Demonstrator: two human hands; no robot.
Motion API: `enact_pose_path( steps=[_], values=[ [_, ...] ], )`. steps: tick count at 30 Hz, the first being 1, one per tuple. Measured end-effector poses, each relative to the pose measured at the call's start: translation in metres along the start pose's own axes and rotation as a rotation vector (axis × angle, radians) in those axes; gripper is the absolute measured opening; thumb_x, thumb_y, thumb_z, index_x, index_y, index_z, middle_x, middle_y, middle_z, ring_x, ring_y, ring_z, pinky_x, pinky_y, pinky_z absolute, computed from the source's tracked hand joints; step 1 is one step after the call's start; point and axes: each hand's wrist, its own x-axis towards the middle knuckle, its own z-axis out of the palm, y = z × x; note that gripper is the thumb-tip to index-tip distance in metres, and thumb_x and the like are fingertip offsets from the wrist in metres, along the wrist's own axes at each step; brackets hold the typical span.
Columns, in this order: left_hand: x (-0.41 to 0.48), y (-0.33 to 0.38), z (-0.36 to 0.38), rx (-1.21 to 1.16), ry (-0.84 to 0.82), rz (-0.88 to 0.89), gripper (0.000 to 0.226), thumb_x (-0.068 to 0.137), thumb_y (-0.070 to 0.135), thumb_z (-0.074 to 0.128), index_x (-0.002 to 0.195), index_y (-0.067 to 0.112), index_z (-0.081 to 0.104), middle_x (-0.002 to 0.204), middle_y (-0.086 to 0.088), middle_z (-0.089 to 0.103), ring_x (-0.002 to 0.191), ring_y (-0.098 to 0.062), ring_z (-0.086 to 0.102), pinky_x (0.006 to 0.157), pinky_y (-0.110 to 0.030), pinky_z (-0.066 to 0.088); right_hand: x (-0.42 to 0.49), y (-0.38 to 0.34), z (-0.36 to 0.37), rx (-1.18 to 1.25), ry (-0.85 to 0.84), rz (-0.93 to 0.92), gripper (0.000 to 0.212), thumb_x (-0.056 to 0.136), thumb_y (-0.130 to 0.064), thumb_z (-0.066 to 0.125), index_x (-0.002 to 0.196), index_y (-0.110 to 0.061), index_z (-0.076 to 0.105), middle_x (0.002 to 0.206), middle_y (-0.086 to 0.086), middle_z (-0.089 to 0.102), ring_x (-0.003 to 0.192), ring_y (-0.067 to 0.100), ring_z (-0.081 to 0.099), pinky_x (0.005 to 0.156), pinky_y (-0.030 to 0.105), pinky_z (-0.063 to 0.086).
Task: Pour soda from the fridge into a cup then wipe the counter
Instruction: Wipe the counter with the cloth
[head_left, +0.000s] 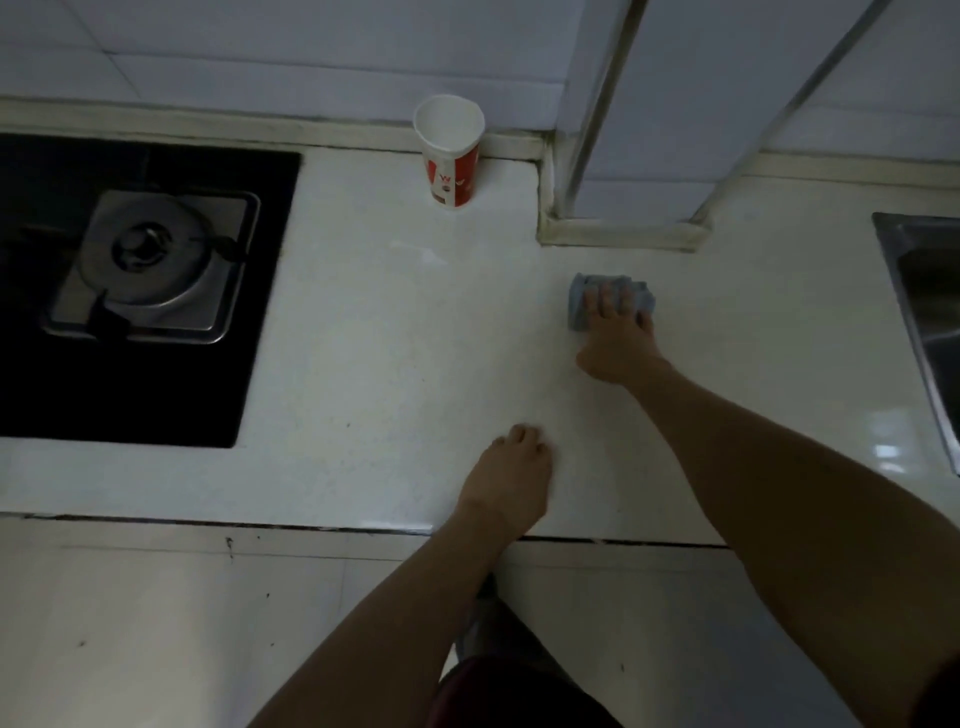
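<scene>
A red and white paper cup (451, 150) stands upright at the back of the white counter (384, 332), against the wall ledge. I cannot see what is inside it. My right hand (618, 338) presses flat on a folded blue-grey cloth (582, 296) in the middle right of the counter, fingers spread over it. My left hand (511, 478) rests on the counter near its front edge, fingers curled under, holding nothing. No soda bottle is in view.
A black gas hob with a steel burner (150, 260) fills the left of the counter. A tiled column (623, 218) juts out behind the cloth. A steel sink (924, 312) sits at the right edge. The counter's front edge (311, 525) runs below my left hand.
</scene>
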Motion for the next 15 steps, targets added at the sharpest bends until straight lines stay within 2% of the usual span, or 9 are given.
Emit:
enact_pose_path(
  steps=[2,10,15],
  values=[
    [0.003,-0.019,-0.005,0.056,0.016,-0.016,0.044,0.095,0.012,0.043,0.137,0.0,0.045,0.153,-0.02,0.03,0.138,-0.031,0.031,0.112,-0.043,0.033,0.02,-0.013,-0.011,0.013,-0.014,0.001,0.088,0.093,-0.032,0.05,0.154,-0.017,-0.011,0.162,0.005,-0.018,0.147,0.029,-0.021,0.12,0.05,-0.002],
    [0.007,-0.044,-0.004,0.081,-0.002,0.017,0.045,0.095,0.011,0.046,0.139,0.002,0.044,0.157,-0.015,0.024,0.144,-0.028,0.024,0.117,-0.047,0.027,0.042,-0.062,-0.015,-0.034,-0.003,-0.134,0.089,0.092,-0.033,0.051,0.154,-0.017,-0.011,0.162,0.005,-0.016,0.148,0.028,-0.019,0.12,0.05,-0.003],
    [-0.001,-0.046,0.0,0.05,0.03,0.009,0.042,0.095,0.013,0.046,0.135,0.002,0.048,0.152,-0.015,0.03,0.135,-0.028,0.032,0.112,-0.042,0.033,0.002,-0.061,0.008,-0.052,0.038,-0.168,0.09,0.088,-0.027,0.051,0.155,-0.016,-0.009,0.163,0.005,-0.014,0.148,0.028,-0.018,0.12,0.05,-0.002]
  ],
)
